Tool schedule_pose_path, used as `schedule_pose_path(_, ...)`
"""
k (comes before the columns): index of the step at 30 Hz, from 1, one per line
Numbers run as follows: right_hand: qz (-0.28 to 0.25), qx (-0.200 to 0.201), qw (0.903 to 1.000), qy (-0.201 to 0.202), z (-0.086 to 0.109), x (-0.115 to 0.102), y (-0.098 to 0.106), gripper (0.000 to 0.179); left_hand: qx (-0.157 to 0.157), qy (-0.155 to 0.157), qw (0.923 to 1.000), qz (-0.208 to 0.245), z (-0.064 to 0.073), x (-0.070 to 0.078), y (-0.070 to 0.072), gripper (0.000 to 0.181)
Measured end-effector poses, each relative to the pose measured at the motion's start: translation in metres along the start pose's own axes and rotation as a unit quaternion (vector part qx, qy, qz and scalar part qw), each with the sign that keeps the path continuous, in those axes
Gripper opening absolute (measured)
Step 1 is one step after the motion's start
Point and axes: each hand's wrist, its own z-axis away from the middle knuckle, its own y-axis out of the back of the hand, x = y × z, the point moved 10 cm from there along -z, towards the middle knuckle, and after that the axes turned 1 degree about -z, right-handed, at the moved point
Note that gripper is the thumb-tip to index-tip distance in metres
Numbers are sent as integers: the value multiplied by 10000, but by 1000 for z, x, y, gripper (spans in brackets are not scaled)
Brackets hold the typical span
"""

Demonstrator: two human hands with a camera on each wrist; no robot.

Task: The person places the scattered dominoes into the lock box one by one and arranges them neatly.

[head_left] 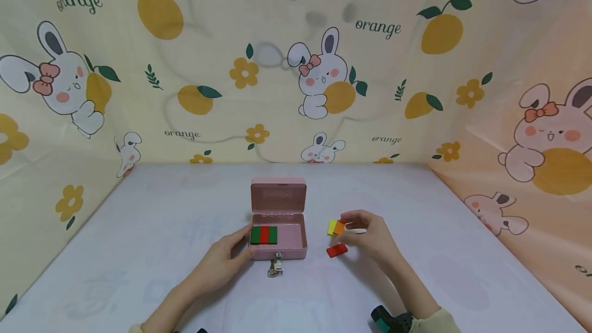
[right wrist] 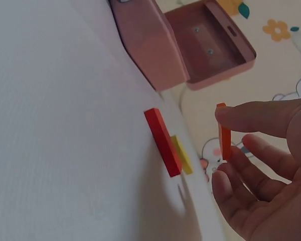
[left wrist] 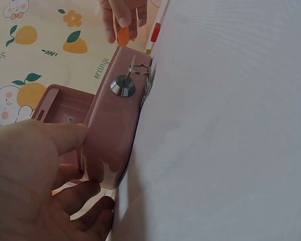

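Note:
A pink metal cash box (head_left: pixel 293 254) stands with its lid raised, a key in the front lock. My left hand (head_left: pixel 222 258) grips the box's left end, thumb at its front corner in the left wrist view. Inside, along the left side, lie two green blocks and a red block (head_left: pixel 264 235) between them. Between thumb and fingers, my right hand (head_left: pixel 370 235) pinches a flat orange block (right wrist: pixel 224 133), raised above the table in the right wrist view. Below and beside it, a red block (right wrist: pixel 163 143) and a yellow block (right wrist: pixel 182 154) lie on the table.
A white cloth covers the table (head_left: pixel 139 251). Keys (head_left: pixel 273 269) hang from the lock at the box's front. Behind and at both sides rises a printed curtain (head_left: pixel 208 55) with rabbits and oranges. A dark wrist device (head_left: pixel 390 320) sits at the right sleeve.

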Motion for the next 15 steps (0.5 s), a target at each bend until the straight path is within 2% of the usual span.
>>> schedule_pose_path(7,-139,-297,9993,170,-1,-10,-11,44,22,15,10000,37,2,-1,1,65)
schedule_pose_path(15,130,-555,9973,467,-5,-25,-22,42,32,-2,10000,-42,0,-1,1,66)
